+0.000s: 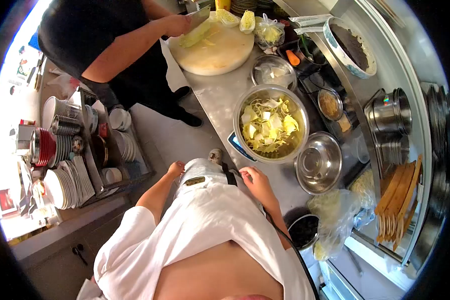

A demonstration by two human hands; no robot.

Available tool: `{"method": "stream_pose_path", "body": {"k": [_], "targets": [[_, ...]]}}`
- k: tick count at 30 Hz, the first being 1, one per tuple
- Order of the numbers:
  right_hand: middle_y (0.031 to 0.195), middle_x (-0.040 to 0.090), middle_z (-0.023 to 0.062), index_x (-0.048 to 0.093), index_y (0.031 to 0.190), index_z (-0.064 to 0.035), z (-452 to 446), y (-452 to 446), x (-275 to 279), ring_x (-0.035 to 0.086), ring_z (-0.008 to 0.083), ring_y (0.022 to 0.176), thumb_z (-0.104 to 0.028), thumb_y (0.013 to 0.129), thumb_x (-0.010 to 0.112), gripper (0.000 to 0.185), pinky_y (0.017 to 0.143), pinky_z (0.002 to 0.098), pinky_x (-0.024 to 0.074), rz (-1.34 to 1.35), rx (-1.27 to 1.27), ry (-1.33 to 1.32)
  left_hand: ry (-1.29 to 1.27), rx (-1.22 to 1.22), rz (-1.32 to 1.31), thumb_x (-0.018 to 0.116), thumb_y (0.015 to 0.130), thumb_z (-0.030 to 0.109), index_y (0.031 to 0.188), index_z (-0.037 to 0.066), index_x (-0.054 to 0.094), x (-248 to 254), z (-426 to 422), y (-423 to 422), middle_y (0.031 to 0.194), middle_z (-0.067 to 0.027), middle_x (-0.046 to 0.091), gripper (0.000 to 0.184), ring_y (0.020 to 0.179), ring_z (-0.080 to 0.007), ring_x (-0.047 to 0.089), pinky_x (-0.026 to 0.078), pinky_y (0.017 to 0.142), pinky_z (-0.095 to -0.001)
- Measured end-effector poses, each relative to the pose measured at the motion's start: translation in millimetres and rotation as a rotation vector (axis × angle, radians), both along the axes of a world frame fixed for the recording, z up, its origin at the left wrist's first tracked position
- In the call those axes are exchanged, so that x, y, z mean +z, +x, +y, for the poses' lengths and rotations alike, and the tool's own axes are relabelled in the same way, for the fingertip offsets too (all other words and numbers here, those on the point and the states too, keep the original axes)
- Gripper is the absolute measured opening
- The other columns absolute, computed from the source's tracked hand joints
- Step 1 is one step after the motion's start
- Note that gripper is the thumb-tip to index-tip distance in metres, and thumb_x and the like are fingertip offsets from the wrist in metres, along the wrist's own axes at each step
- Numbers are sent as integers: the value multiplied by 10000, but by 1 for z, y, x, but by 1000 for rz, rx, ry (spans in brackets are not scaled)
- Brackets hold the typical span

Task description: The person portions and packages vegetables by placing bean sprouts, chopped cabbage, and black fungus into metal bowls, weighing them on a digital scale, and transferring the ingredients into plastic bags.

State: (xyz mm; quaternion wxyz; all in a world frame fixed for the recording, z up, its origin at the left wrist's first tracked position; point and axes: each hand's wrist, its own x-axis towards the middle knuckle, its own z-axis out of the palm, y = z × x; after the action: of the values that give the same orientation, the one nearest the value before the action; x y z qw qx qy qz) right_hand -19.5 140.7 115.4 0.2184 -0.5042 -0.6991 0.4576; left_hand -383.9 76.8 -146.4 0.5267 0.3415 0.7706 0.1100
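A large steel bowl (pixel 302 136) of cut cabbage (pixel 270 125) stands on the bench (pixel 217 102), ahead of the person and slightly to the right, with a blue-edged object (pixel 241 148) showing at its near left side. The right hand (pixel 255 182) is near the bowl at the bench's edge, free, its fingers loosely bent; whether it touches the edge cannot be told. The left hand (pixel 175 169) hangs by the person's side, and its grip cannot be made out.

A second steel bowl (pixel 331 161) sits close on the right, taking up that side. Just beyond, a smaller bowl (pixel 255 75) with pale contents crowds the far side, near a round chopping board (pixel 215 57). There a co-worker's hand (pixel 177 25) holds a broad blade (pixel 200 17) over cabbage leaves. A carrot (pixel 292 58) lies farther right.

A shelf along the right bears a patterned bowl (pixel 367 71) and wooden-handled utensils (pixel 398 192); a plastic bag (pixel 337 210) bulges below. Across the floor (pixel 152 127), stacked plates (pixel 60 187) fill the left side.
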Motion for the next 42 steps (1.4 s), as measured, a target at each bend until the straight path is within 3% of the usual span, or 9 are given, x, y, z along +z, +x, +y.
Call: {"method": "stream_pose_path", "body": {"k": [4,7,10,13,19,22,31,34,42], "targets": [[856,592,107,573,929,-43,2,10,-3,600,236,793,-52,805,535,131,701,326,476,5,18,7,-15,42,-19,522,789,217,881,47,617,-36,-21,-16,715,-93,637,215,594,-160,611,470,523,-311],[856,592,107,575,933,-46,3,18,-3,601,237,793,-55,805,538,133,701,324,478,12,7,10,87,-228,214,526,774,220,853,40,620,-26,-23,-10,663,-95,626,218,595,-172,614,469,532,-319],[851,591,110,575,927,-45,5,28,-9,602,239,784,-55,804,541,128,691,326,480,11,10,17,292,-232,208,525,766,198,864,40,622,-53,-31,-10,669,-91,627,209,590,-191,611,472,540,-322],[847,592,112,574,922,-49,6,37,-11,604,245,768,-58,805,545,120,676,330,481,-14,-4,25,130,-74,171,526,764,186,914,45,614,-3,-9,21,700,-93,631,224,592,-205,609,480,551,-325],[848,594,112,574,919,-57,4,48,-17,606,250,754,-65,812,547,111,664,329,482,-27,-28,38,90,-25,40,529,799,98,995,-4,575,19,15,40,830,-119,637,226,692,-178,614,493,596,-302],[843,592,115,574,919,-52,3,49,-18,608,245,758,-69,813,547,110,670,327,480,-2,-52,33,143,-7,-38,514,771,148,1009,41,581,-12,15,30,796,-108,646,269,670,-214,638,501,578,-334],[859,596,113,574,928,-47,2,50,-16,608,246,767,-86,824,535,118,687,327,478,-23,-64,-11,129,-70,72,514,750,149,976,49,592,16,21,41,808,-125,650,259,701,-221,645,507,661,-332],[857,597,115,575,927,-43,3,51,-17,607,246,771,-86,821,536,121,692,328,477,-34,-56,-8,142,-87,97,523,732,167,960,56,606,-5,17,33,832,-137,651,267,746,-241,644,498,710,-345],[861,595,116,577,922,-39,5,49,-19,606,250,779,-99,818,538,126,697,337,473,-70,-56,-28,152,-119,130,540,727,178,942,60,621,5,19,37,831,-142,651,258,788,-254,638,486,743,-350]]}}
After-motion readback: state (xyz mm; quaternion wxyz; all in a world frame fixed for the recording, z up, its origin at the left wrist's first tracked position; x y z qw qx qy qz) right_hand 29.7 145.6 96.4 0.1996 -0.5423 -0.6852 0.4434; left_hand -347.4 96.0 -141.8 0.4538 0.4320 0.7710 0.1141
